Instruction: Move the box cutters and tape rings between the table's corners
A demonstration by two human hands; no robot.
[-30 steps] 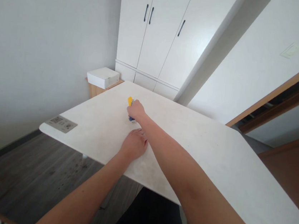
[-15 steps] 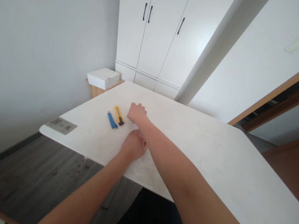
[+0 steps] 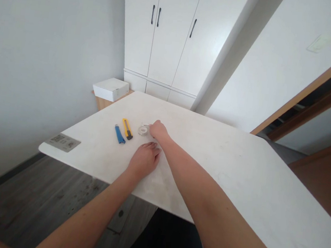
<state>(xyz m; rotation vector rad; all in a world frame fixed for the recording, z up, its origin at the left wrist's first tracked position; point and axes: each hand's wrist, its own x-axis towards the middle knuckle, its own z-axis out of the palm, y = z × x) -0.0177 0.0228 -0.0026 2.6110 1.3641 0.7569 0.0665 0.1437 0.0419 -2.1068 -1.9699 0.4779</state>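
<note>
Head view: a small clear tape roll [image 3: 143,130] lay flat on the table [image 3: 237,176], touching the right hand's [image 3: 158,130] curled fingertips; earlier that hand covered it. The left hand [image 3: 144,159] stayed flat, fingers together. Beside lay two cutters [image 3: 123,131].

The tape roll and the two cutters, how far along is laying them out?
Done: blue cutter and yellow cutter lie side by side on the table. In hand: right hand at the tape roll; left hand rests flat. Nothing else waits.
</note>
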